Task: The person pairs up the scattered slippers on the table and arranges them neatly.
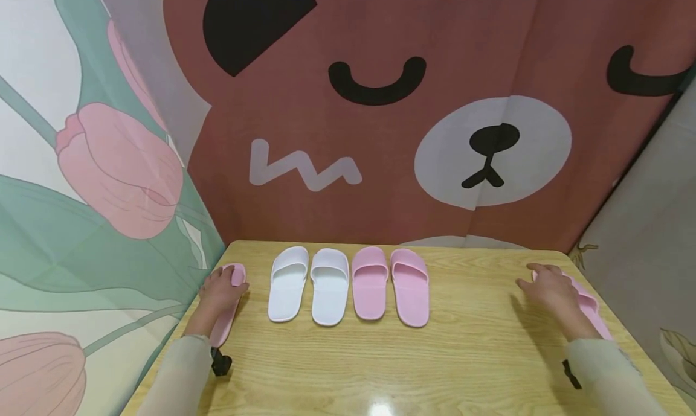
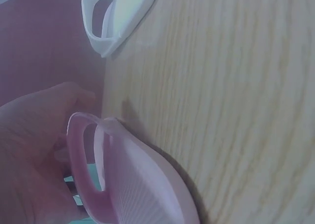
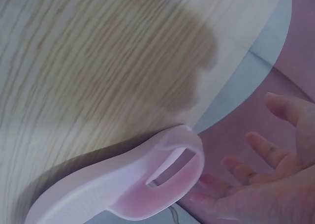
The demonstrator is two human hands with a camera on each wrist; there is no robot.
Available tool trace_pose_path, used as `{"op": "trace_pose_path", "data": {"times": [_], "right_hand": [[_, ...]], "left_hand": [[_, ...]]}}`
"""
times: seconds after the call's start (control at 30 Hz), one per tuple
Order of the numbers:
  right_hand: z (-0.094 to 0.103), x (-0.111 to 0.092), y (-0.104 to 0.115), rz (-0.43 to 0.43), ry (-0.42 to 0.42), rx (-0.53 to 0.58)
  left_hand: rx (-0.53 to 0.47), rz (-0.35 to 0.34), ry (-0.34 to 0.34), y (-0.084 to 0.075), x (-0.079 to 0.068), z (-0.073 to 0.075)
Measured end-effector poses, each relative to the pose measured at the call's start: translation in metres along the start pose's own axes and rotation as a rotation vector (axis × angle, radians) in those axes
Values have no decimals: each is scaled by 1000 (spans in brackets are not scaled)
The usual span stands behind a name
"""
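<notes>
At the table's left edge, my left hand [image 1: 219,292] is over a pink slipper [image 1: 223,330], its thumb reaching past the slipper's inner side. In the left wrist view that hand is beside the strap [image 2: 84,172], with the fingers partly hidden behind it. On the right side, my right hand [image 1: 551,289] hovers by another pink slipper [image 1: 589,307]. Its fingers are spread and loosely bent in the right wrist view, apart from the strap [image 3: 162,192]. Between the hands stand a white pair, left slipper [image 1: 285,292] and right slipper [image 1: 328,295], and a pink pair, left slipper [image 1: 371,292] and right slipper [image 1: 411,295].
The wooden table [image 1: 337,374] ends at a brown bear-print curtain [image 1: 380,217] at the back. Flowered fabric [image 1: 119,174] hangs along the left side, and a pale cloth [image 1: 652,223] along the right. The middle pairs stand near the back edge, toes away from me.
</notes>
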State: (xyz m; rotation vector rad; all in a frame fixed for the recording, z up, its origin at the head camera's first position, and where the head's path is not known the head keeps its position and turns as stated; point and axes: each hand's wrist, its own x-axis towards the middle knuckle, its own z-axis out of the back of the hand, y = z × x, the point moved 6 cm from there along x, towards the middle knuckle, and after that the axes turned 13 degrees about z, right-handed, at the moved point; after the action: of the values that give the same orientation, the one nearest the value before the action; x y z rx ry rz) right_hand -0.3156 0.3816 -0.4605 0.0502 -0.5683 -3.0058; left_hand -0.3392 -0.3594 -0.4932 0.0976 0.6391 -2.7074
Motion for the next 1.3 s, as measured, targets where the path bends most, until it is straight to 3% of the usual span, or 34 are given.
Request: {"op": "trace_pose_path", "data": {"times": [0.23, 0.53, 0.97, 1.3], "right_hand": [[2, 1, -10, 6, -9, -2], [5, -3, -30, -110, -4, 60], [5, -1, -44, -5, -68, 6], [1, 1, -69, 34, -34, -34]], "left_hand": [[-7, 10, 4, 1, 3, 0], [-2, 17, 0, 4, 5, -1], [-11, 9, -10, 3, 2, 0], [23, 30, -3, 4, 0, -2]]}}
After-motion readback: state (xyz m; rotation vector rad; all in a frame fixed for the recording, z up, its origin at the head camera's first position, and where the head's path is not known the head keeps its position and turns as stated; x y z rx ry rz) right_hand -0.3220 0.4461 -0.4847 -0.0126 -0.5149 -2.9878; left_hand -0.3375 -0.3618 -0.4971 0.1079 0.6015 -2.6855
